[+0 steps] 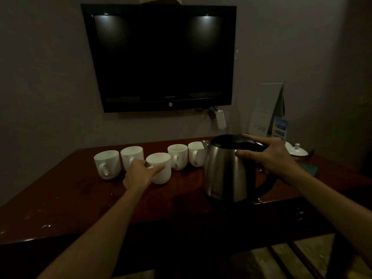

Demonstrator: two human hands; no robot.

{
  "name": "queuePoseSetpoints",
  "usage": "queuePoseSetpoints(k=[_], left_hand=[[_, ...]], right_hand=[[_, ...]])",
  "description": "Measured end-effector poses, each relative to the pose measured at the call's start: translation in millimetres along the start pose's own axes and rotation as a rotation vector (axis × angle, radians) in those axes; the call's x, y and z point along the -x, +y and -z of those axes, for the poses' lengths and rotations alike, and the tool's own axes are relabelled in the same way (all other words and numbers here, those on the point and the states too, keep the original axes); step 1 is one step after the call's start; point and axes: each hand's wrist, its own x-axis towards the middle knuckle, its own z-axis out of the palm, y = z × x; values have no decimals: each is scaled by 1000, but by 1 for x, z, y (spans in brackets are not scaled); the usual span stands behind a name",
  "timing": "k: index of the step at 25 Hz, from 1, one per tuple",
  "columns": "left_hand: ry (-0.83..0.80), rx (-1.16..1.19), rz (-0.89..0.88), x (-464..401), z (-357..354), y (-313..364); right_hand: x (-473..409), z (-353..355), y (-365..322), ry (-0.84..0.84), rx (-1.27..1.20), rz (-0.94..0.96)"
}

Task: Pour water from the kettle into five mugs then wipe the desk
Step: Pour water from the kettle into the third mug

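At frame centre, left hand (138,172) fingers grip the middle mug (160,170); right hand (269,156) fingers clasp the kettle (227,170) handle, kettle apparently resting on surface (70,198). Pouring seems pending; lifting and tilting come next.

Dim room; dark television (161,57) hangs on grey wall (44,77).
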Motion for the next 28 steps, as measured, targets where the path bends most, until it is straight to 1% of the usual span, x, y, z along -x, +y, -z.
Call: queuePoseSetpoints(k=[3,8,11,15,17,23,28], left_hand=[[-80,21,-69,9,7,-6],[-212,31,-164,15,10,-10],[-279,53,-187,12,13,-10],[-388,76,-214,11,16,-5],[-401,74,-208,11,18,-4],[-378,143,-233,15,14,-7],[-413,158,-232,8,13,-11]], right_hand=[[-1,1,0,-13,4,-27],[-1,0,-11,-30,5,-18],[-3,6,-23,-82,17,-60],[-13,9,-34,-162,112,-77],[-17,6,-41,-216,148,-70],[-29,-3,-60,-282,175,-62],[-38,-9,-67,-368,210,-72]])
